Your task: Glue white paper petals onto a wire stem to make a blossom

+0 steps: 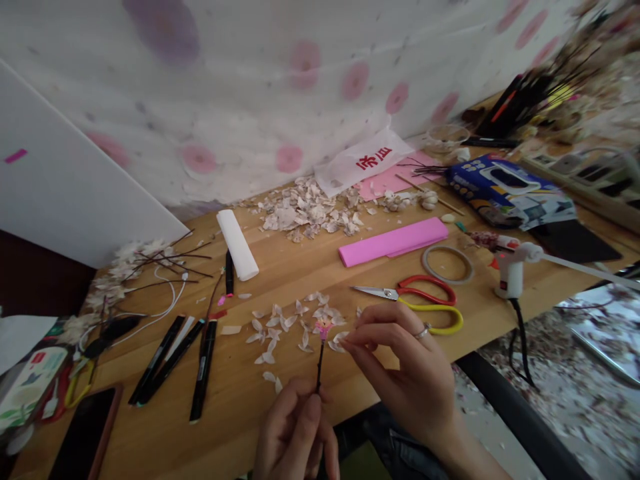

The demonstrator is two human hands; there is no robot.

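My left hand [297, 427] pinches a thin dark twig [320, 363] between thumb and fingers and holds it nearly upright. At the twig's top sits a small pink flower centre [323, 328]. Just to its right, my right hand [405, 363], with a ring on one finger, has thumb and forefinger closed on a pale dried petal [339, 342]. The petal and the pink tip are close but look apart. Behind them, loose pale petals [273, 333] lie scattered on the wooden table [240, 427]. Red-and-yellow-handled scissors [420, 297] lie beyond my right hand.
A glue gun [511, 270] stands on the right, near a roll of tape [447, 264] and folded pink paper [395, 241]. A petal heap [305, 208] lies at the back. Black markers [203, 373] and a phone [85, 437] are on the left.
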